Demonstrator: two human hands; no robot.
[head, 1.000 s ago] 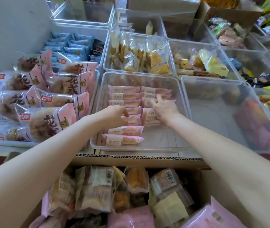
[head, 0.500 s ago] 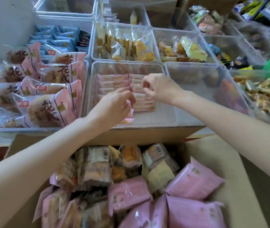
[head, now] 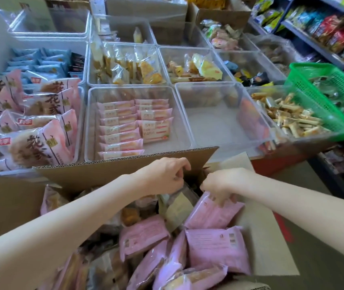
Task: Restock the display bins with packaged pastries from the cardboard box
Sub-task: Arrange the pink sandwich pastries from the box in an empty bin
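Observation:
An open cardboard box (head: 108, 170) fills the foreground, packed with pink packaged pastries (head: 215, 245) and clear-wrapped ones. Beyond its far flap stands a clear display bin (head: 182, 114) holding two rows of small pink packs (head: 118, 128). My left hand (head: 164, 174) hovers inside the box near the far flap, fingers curled, with no pack clearly in it. My right hand (head: 223, 183) is beside it, fingertips pinching the top edge of a pink pastry pack (head: 211, 214) that leans against the box's right side.
To the left, a bin holds large pink-labelled cakes (head: 33, 141). An almost bare clear bin (head: 215, 122) sits right of the pink-pack bin, then a bin of wrapped sticks (head: 292, 118) and a green basket (head: 332, 88). More snack bins and shelves lie behind.
Both hands have pulled back from the pink-pack bin into the cardboard box. The right hand has taken hold of a pink pack's edge. The view has tilted down and back.

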